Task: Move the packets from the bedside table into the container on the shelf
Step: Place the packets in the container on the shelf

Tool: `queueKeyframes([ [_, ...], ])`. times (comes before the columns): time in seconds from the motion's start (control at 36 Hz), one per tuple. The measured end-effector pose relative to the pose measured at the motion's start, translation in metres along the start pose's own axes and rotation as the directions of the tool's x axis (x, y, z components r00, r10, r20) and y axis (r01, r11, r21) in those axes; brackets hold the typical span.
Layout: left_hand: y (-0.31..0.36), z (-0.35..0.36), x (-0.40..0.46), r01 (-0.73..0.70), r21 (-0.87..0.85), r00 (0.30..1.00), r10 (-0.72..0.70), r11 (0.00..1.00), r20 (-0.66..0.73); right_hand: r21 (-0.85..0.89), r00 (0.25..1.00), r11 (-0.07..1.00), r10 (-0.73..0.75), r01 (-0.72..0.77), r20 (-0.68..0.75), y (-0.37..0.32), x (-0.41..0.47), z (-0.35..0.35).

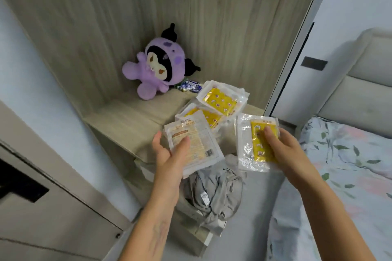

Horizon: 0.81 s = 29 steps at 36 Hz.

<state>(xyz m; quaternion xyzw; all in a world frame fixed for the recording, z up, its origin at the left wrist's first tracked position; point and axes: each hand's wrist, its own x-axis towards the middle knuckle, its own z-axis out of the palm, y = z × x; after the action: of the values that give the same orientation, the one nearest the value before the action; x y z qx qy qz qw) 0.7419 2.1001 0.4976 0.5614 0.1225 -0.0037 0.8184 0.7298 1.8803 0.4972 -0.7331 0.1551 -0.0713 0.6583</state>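
1. While several packets remain heaped on the worktop (pixel 127 125), each hand already carries one: the left hand (pixel 169 154) holds a packet turned print-side up (pixel 197 140), thumb on its face and fingers hidden beneath, and the right hand (pixel 284 150) pinches a yellow-fronted packet (pixel 252 144) with the thumb pressed on the yellow panel.
2. Both grips are closed on their packets, which are lifted clear of the pile and sit near the front edge of the worktop, above a grey cloth bundle (pixel 212 195). Holding one per hand probably lets two go in a single trip.
3. Two or more yellow packets (pixel 220 101) lie overlapping, slightly far of the hands, towards the right end of the worktop. Their loose, slanted stacking suggests they were dropped there rather than arranged.
4. A purple plush toy (pixel 152 70) leans in the far corner, with a few batteries (pixel 188 87) just beside it on the right.
5. The container and the shelf are not in view, so the destination cannot be judged.
6. How many packets the pile holds is hard to tell, since they overlap and their clear wrappers blur together.
7. A bed (pixel 350 154) fills the right side, cut off by the frame.
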Motion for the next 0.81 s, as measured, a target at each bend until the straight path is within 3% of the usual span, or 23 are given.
queueKeyframes([
  [0.17,0.016,0.032,0.051,-0.053,0.151,0.997,0.061,0.987,-0.050,-0.176,0.971,0.960,-0.192,0.217,0.144,-0.045,0.100,0.024],
  [0.31,0.008,0.051,0.074,-0.162,0.399,0.986,0.138,0.902,0.089,-0.481,0.923,0.797,-0.241,0.365,0.301,-0.062,0.160,0.047],
  [0.42,0.004,0.055,0.079,-0.238,0.728,0.967,0.229,0.643,0.114,-0.604,0.885,0.676,-0.162,0.422,0.437,-0.067,0.186,0.058],
  [0.5,0.003,0.063,0.079,-0.152,0.883,0.979,0.192,0.444,0.072,-0.569,0.849,0.695,-0.116,0.439,0.515,-0.068,0.198,0.059],
  [0.58,0.000,0.070,0.076,-0.020,0.965,0.987,0.160,0.260,-0.023,-0.581,0.795,0.635,-0.086,0.508,0.601,-0.068,0.203,0.057],
  [0.67,-0.004,0.077,0.069,0.065,0.979,0.982,0.164,0.194,-0.098,-0.553,0.749,0.631,-0.069,0.544,0.659,-0.060,0.205,0.054],
  [0.81,-0.015,0.092,0.055,0.158,0.976,0.969,0.168,0.150,-0.183,-0.461,0.729,0.654,-0.208,0.600,0.652,-0.040,0.204,0.050],
])
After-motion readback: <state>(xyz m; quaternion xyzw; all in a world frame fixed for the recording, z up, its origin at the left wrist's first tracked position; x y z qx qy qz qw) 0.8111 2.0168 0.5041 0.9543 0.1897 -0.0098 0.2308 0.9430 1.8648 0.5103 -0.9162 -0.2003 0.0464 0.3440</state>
